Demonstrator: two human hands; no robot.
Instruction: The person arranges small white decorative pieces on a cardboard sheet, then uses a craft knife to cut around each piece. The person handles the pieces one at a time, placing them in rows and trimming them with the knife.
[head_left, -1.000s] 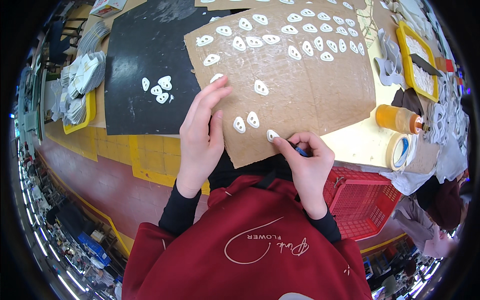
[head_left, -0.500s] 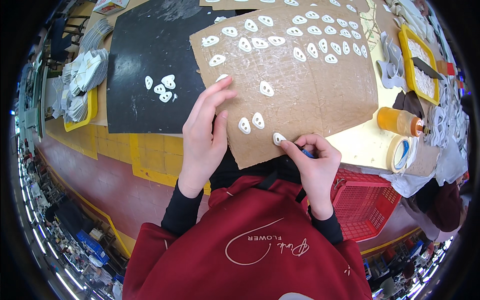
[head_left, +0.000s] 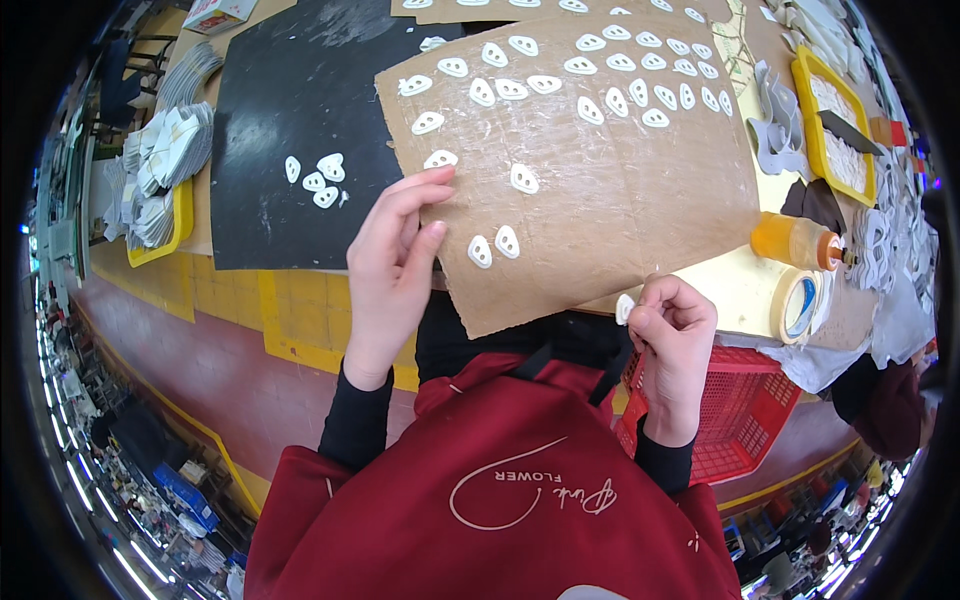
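A white, rounded-triangular piece with small holes (head_left: pixel 625 309) is pinched between the thumb and fingers of my right hand (head_left: pixel 672 345), just past the near edge of a brown cardboard sheet (head_left: pixel 600 200). My left hand (head_left: pixel 392 255) is at the sheet's left edge with thumb and fingers apart. Its fingertips are just below another white two-holed piece (head_left: pixel 440 160). Two more pieces (head_left: pixel 494 246) lie side by side near the front of the sheet, and a single one (head_left: pixel 524 179) sits farther back. Several similar pieces (head_left: pixel 620 62) are spread across its far part.
Left of the cardboard lies a black board (head_left: pixel 270 120) with several white pieces (head_left: pixel 322 180). An amber bottle (head_left: pixel 785 240) and a tape roll (head_left: pixel 797 305) are at the right, near a yellow tray (head_left: pixel 820 150). A red basket (head_left: pixel 745 420) stands below the table edge.
My right hand has lifted the white piece off the cardboard's front and moved right with it. The blue item seen in that hand no longer shows. My left hand shifted slightly left.
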